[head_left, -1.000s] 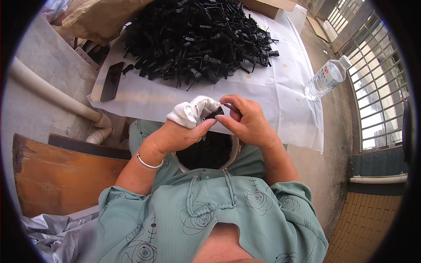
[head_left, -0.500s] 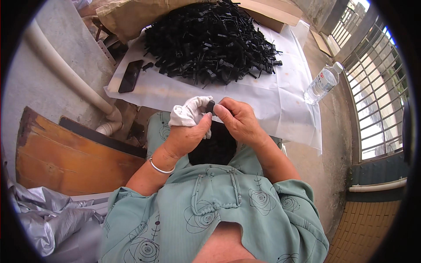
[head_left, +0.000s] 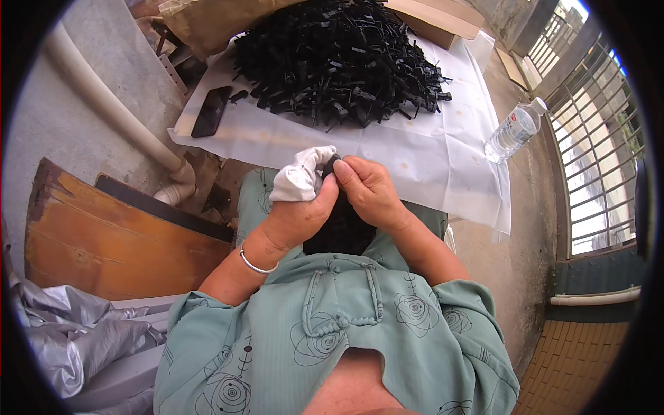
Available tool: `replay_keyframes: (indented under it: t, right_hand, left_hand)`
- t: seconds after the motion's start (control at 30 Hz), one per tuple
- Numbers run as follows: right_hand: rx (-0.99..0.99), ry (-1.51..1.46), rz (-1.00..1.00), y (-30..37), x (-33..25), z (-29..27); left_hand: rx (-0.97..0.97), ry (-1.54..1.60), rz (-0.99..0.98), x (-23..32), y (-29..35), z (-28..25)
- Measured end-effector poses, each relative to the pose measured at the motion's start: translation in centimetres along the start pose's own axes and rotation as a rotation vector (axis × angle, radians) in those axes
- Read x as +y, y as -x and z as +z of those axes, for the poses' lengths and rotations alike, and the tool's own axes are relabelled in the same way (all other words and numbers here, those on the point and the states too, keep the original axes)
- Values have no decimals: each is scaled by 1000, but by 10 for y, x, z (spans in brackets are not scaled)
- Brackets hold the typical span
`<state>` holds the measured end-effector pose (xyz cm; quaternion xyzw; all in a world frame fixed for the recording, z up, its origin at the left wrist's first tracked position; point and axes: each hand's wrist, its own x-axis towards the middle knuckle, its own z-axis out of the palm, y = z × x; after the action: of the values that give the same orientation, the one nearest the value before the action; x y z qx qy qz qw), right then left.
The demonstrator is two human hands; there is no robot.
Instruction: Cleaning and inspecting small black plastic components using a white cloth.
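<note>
Over my lap, both hands meet at a small black piece, mostly hidden by the fingers. My left hand is closed on it, its fingers covered by a white cloth and the thumb bare. From the other side, the thumb and bent fingers of my right hand pinch the same piece. A dark mass shows between my knees below the hands; its parts are hard to make out. On the table beyond lies a big heap of black plastic pieces with thin strips sticking out.
White sheeting covers the table and hangs over its near edge. A black phone lies at left, a water bottle stands at right. A cardboard box is behind the heap. To my left are a wooden board and a pipe.
The right hand has shifted slightly down, and its fingers sit closer to the left thumb. Less of the black piece shows. The whole view has tilted a little.
</note>
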<state>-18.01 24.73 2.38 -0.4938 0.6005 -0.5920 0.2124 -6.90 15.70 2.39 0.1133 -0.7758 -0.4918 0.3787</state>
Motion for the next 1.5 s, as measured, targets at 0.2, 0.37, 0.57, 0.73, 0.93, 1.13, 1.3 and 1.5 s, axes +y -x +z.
replay_keyframes:
  t: [0.2,0.37,0.57,0.73,0.93,1.13,1.3,1.5]
  right_hand:
    - [-185,262,117,-5,5,-28]
    - [-59,289,-129,1,14,-30]
    - [47,211,-300,-11,-3,-26]
    - [-7,170,-101,-12,-2,-25]
    - [-68,109,-52,-14,-5,-26]
    - [-164,244,-93,-19,3,-25]
    - [-121,218,-106,-23,11,-21]
    - [134,631,-75,-73,29,-67]
  left_hand:
    - [-115,429,-240,8,-9,-10]
    - [-95,411,-299,9,-16,-13]
    - [-321,482,-472,14,-16,-16]
    - [-361,481,-414,10,-19,-16]
    - [-298,368,-380,7,-19,-11]
    - [-204,42,-135,-4,-20,3]
    - [-127,-132,44,-13,-20,7]
    - [-449,-598,164,-32,-20,-4]
